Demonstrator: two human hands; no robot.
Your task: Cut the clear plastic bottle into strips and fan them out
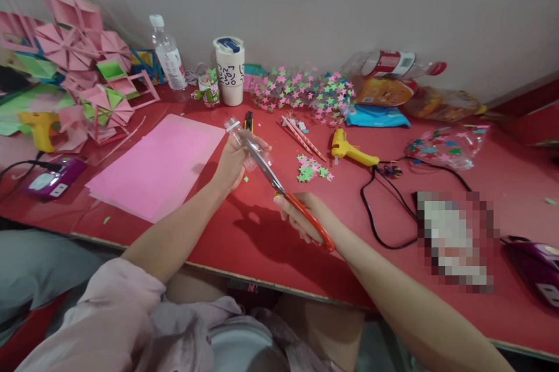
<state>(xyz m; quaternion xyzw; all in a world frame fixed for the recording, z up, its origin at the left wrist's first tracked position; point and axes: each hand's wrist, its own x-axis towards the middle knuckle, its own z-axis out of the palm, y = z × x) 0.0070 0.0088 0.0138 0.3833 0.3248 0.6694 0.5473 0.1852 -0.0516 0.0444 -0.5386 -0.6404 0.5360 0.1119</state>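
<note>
Clear plastic bottle piece (239, 134) held above red table (262, 244), gripped in left hand (231, 165). Scissors (283, 194) with red handles clasped in right hand (301, 218), blades laid against bottle piece. Pink paper sheets (157, 165) just left. Green and pink paper stars (311, 169) near blades; yellow glue gun (349, 151) beyond.

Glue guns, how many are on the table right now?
2. One yellow glue gun lies mid-table, right of the scissors, with its black cord trailing right. Another yellow glue gun sits at the far left by the pink paper crafts; more may be hidden there.
</note>
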